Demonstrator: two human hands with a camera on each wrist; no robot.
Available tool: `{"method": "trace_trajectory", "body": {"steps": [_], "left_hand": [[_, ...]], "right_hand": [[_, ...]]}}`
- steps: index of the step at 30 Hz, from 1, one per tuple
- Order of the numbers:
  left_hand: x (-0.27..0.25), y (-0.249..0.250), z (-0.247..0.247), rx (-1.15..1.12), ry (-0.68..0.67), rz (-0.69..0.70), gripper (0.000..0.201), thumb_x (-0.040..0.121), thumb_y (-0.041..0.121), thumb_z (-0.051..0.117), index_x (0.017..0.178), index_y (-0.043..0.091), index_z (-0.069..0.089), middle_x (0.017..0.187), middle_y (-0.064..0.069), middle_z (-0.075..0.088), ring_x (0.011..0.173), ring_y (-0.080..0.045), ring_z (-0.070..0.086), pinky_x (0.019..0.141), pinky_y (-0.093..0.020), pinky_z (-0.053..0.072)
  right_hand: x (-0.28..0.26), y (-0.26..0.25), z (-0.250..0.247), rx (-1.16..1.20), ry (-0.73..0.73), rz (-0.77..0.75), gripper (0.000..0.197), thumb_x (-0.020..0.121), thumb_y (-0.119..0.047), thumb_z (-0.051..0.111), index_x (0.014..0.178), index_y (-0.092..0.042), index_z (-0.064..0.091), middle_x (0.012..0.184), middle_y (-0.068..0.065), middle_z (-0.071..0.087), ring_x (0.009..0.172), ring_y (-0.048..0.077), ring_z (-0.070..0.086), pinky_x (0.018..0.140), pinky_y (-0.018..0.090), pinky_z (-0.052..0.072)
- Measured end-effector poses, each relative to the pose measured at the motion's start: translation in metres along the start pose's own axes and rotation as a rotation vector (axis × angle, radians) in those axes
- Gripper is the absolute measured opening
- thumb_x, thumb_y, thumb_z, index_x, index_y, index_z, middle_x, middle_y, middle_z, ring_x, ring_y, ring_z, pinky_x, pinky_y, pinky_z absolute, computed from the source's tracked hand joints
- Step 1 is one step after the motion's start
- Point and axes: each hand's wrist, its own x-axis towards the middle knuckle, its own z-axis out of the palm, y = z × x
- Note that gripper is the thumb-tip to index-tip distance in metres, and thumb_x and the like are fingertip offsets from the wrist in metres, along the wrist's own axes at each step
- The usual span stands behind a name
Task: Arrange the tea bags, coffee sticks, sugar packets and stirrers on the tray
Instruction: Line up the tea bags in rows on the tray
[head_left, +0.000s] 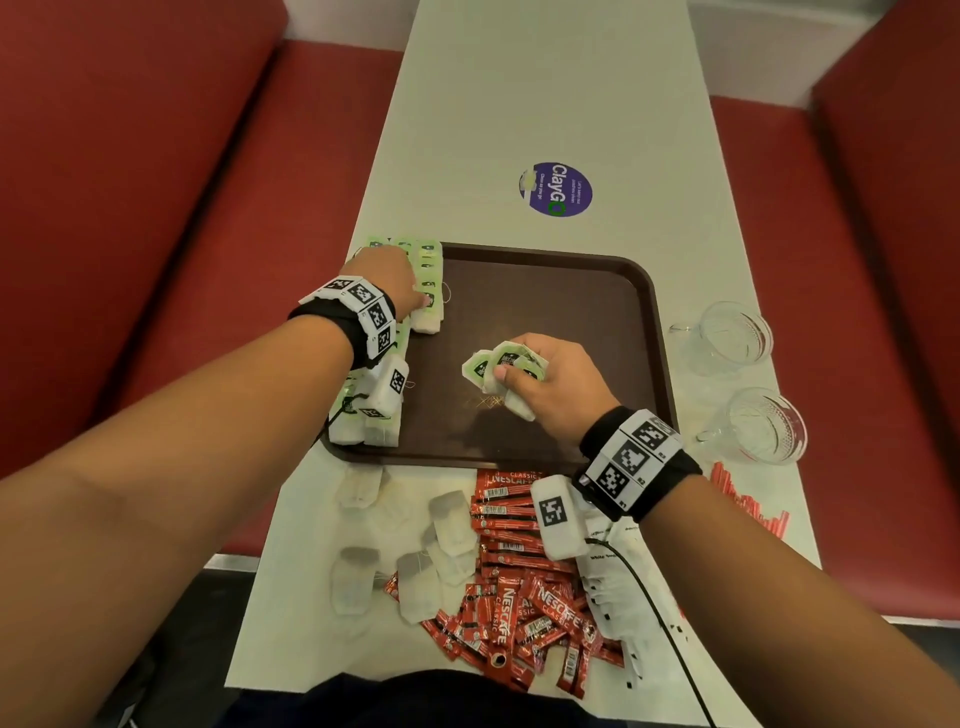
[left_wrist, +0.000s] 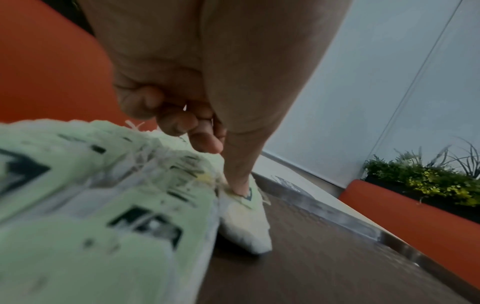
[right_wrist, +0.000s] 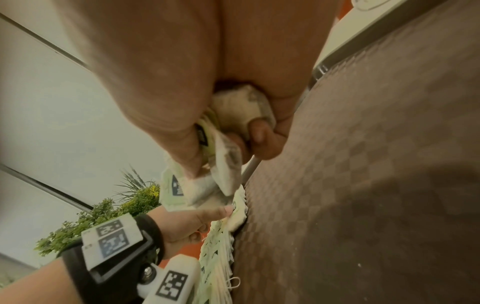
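A brown tray lies on the pale table. A row of green-tagged tea bags runs along the tray's left edge. My left hand rests on that row. Its straight thumb presses on one tea bag at the row's inner side, and its other fingers curl loosely above the row. Over the tray's middle, my right hand grips a bunch of tea bags, which fans out of the fist. Loose tea bags, red coffee sticks, white sugar packets and red stirrers lie on the table near me.
Two glass cups stand right of the tray. A purple round sticker sits on the table beyond it. Red benches flank the narrow table. The tray floor right of the row is bare.
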Motion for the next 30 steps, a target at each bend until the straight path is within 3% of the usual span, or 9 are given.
{"method": "trace_trajectory", "body": {"steps": [4,7,10,14,16,20,23,26,30], "left_hand": [[0.005,0.011,0.001,0.010,0.015,0.018,0.041,0.093,0.046,0.061,0.106,0.007,0.062,0.101,-0.009,0.066,0.095,-0.031,0.062,0.072,-0.034,0.046],[0.005,0.022,0.005,0.079,-0.044,0.023,0.050,0.091,0.058,0.057,0.087,0.008,0.057,0.078,-0.005,0.055,0.072,-0.024,0.054,0.064,-0.033,0.040],[0.004,0.027,0.009,0.116,-0.076,0.025,0.046,0.087,0.055,0.064,0.073,0.013,0.052,0.075,-0.005,0.056,0.061,-0.019,0.050,0.057,-0.030,0.039],[0.005,0.025,0.009,0.099,-0.078,0.009,0.035,0.087,0.044,0.064,0.084,0.010,0.061,0.073,-0.004,0.055,0.063,-0.020,0.051,0.059,-0.031,0.041],[0.003,0.024,0.005,0.102,-0.079,0.026,0.042,0.089,0.048,0.062,0.094,0.007,0.063,0.074,-0.003,0.054,0.068,-0.021,0.052,0.062,-0.032,0.040],[-0.014,0.025,-0.006,-0.032,-0.006,0.135,0.046,0.093,0.059,0.055,0.096,0.013,0.059,0.088,-0.002,0.060,0.086,-0.024,0.058,0.070,-0.033,0.041],[-0.037,0.026,-0.016,-0.308,0.037,0.301,0.040,0.093,0.060,0.055,0.089,0.021,0.064,0.084,0.003,0.064,0.080,-0.013,0.059,0.071,-0.032,0.044],[-0.071,0.027,-0.029,-0.485,-0.075,0.435,0.036,0.087,0.059,0.063,0.090,0.024,0.069,0.074,0.011,0.062,0.060,0.004,0.051,0.062,-0.018,0.040],[-0.093,0.020,-0.028,-0.488,-0.127,0.537,0.018,0.083,0.044,0.077,0.090,0.028,0.073,0.068,0.019,0.060,0.059,0.001,0.047,0.058,-0.012,0.038]], "right_hand": [[0.000,0.004,0.001,-0.003,-0.006,-0.004,0.011,0.096,-0.022,0.066,0.106,-0.019,0.069,0.096,-0.002,0.071,0.087,0.016,0.067,0.081,0.039,0.057],[0.001,0.004,0.002,-0.011,-0.010,-0.007,0.013,0.095,-0.023,0.066,0.107,-0.018,0.069,0.096,-0.001,0.071,0.087,0.016,0.067,0.081,0.039,0.057],[0.002,0.005,0.002,-0.016,-0.007,-0.015,0.015,0.096,-0.023,0.066,0.108,-0.016,0.070,0.097,-0.001,0.071,0.087,0.016,0.067,0.081,0.039,0.057],[0.002,0.004,0.000,-0.016,-0.013,-0.013,0.014,0.096,-0.024,0.065,0.108,-0.018,0.068,0.097,-0.001,0.071,0.087,0.015,0.067,0.080,0.038,0.057],[0.003,0.003,-0.001,-0.005,-0.007,-0.010,0.015,0.096,-0.024,0.065,0.109,-0.018,0.069,0.097,-0.001,0.071,0.087,0.015,0.067,0.080,0.038,0.057],[0.006,0.001,-0.003,0.012,0.030,-0.015,0.015,0.095,-0.022,0.066,0.109,-0.018,0.068,0.099,-0.001,0.071,0.089,0.015,0.067,0.081,0.037,0.057],[0.008,0.002,-0.001,0.050,0.057,-0.013,0.011,0.093,-0.021,0.068,0.104,-0.022,0.065,0.097,-0.002,0.070,0.090,0.016,0.067,0.081,0.039,0.057],[0.010,0.003,-0.001,0.047,0.073,-0.009,0.011,0.094,-0.022,0.067,0.104,-0.020,0.063,0.098,0.000,0.069,0.089,0.017,0.067,0.078,0.037,0.058],[0.011,0.001,0.001,0.020,0.093,-0.030,0.010,0.094,-0.023,0.067,0.102,-0.023,0.061,0.093,-0.004,0.067,0.082,0.010,0.065,0.067,0.024,0.053]]}}
